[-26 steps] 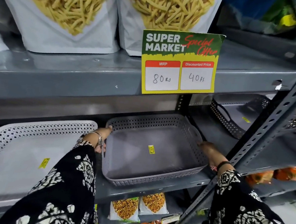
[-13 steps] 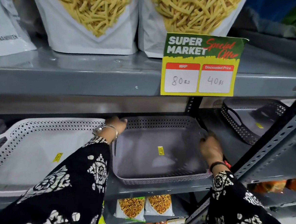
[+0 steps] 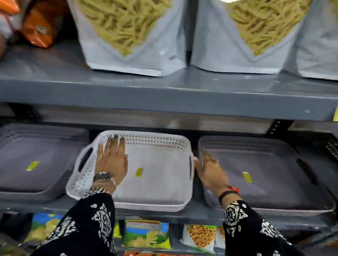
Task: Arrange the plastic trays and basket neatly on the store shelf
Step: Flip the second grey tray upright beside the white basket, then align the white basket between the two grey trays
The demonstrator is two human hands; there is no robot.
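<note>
Both hands shifted to perforated white tray (image 3: 154, 178) (rounded corners), left hand (image 3: 112, 160) flat inside, right hand (image 3: 211, 172) open at rim

Three perforated plastic trays side by side on the grey metal store shelf (image 3: 158, 212).

The white rectangular plastic tray with dotted walls and slot handles (image 3: 160, 187) lies flat in the middle, a yellow sticker on its floor. The grey perforated plastic tray on the left (image 3: 21, 169) and the grey perforated plastic tray on the right (image 3: 276, 181) lie flat just beside it, each with a yellow sticker; the left one looks stacked.
</note>
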